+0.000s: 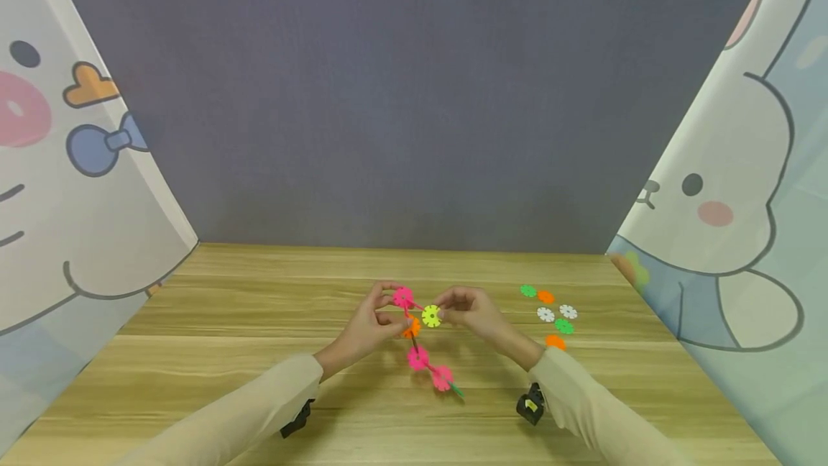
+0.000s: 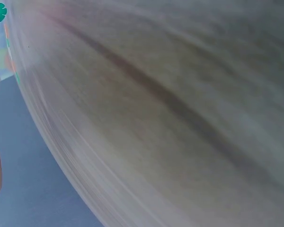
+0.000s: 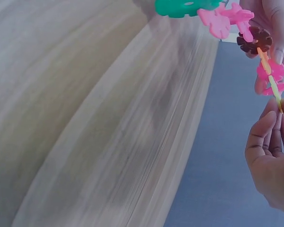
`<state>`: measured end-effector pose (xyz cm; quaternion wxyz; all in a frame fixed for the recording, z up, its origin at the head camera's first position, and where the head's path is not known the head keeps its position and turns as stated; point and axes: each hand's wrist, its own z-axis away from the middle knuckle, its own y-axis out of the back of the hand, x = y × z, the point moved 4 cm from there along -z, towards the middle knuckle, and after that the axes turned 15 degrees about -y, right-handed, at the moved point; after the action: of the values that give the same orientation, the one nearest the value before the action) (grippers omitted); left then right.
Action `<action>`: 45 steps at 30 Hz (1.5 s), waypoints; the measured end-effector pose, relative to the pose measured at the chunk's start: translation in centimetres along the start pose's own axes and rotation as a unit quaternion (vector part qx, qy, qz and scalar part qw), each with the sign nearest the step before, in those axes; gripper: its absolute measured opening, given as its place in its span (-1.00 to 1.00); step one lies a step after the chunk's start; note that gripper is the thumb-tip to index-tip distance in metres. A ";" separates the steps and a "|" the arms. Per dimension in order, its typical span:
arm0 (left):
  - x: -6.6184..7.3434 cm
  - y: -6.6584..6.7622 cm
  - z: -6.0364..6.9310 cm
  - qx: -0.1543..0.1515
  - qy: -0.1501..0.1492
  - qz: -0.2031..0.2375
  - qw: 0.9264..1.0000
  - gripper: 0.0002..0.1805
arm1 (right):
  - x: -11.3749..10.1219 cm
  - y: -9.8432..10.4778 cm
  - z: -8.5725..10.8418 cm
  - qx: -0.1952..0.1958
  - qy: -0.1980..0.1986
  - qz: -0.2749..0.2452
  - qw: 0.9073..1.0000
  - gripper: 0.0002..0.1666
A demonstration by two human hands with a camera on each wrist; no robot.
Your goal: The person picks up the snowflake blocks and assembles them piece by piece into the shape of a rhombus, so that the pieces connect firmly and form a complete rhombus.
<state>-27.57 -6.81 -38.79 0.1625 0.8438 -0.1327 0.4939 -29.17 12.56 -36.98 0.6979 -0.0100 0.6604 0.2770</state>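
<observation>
A dark grey panel [image 1: 401, 106] stands beyond both hands, with cartoon-printed cloth [image 1: 718, 164] on either side, and a wood-grain bench [image 1: 259, 272] runs beneath them. Just above it, the left hand [image 1: 370, 322] grips the upper part of a chain of notched discs [image 1: 417, 358], its fingers bent round the pink and orange pieces. The lower pieces hang from that hand toward the person, ending in a green disc [image 1: 456, 389] seen nearly edge-on. Facing it, the right hand [image 1: 475, 313] pinches a yellow disc [image 1: 428, 311] between thumb and fingers, right beside the chain's top pieces; whether its slot is seated there cannot be told.

The step in hand looks like joining the yellow disc to the chain. The next move seems to call for a steady left hand while the right lines up notch with notch and presses.

No container shows; the loose discs lie directly on the bench, to the right of the right hand: two green [image 1: 564, 326], two white [image 1: 546, 315], two orange [image 1: 555, 341].
</observation>
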 end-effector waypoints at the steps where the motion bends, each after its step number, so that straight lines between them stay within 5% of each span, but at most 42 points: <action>1: 0.0 0.0 0.0 -0.001 0.000 -0.001 1.000 -0.38 | 0.0 -0.1 0.0 -0.002 -0.001 -0.004 1.000 -0.70; 13: 0.1 -0.1 0.1 -0.003 -0.001 -0.028 1.000 -0.38 | -0.5 -0.7 0.0 0.016 -0.004 -0.023 1.000 -0.74; 21: 0.8 -0.4 -0.3 0.046 0.045 -0.018 0.998 -0.49 | -0.6 -1.1 0.0 0.042 0.007 -0.025 0.999 -0.81; 27: 0.1 -0.2 -0.4 0.070 0.029 -0.062 0.995 -0.54 | -0.8 -1.3 0.1 0.061 0.006 -0.021 0.998 -0.82; 35: -0.3 0.1 -0.2 0.076 0.047 -0.090 0.992 -0.47 | -0.9 -1.7 0.2 0.086 0.010 -0.017 0.996 -0.84; 45: 0.7 0.3 -0.1 0.068 0.056 -0.067 0.994 -0.54 | -1.4 -2.3 0.5 0.107 0.028 -0.014 0.994 -0.87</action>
<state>-27.47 -7.03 -38.11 0.1446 0.8310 -0.0331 0.5361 -27.76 10.31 -36.44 0.6801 0.0477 0.7054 0.1940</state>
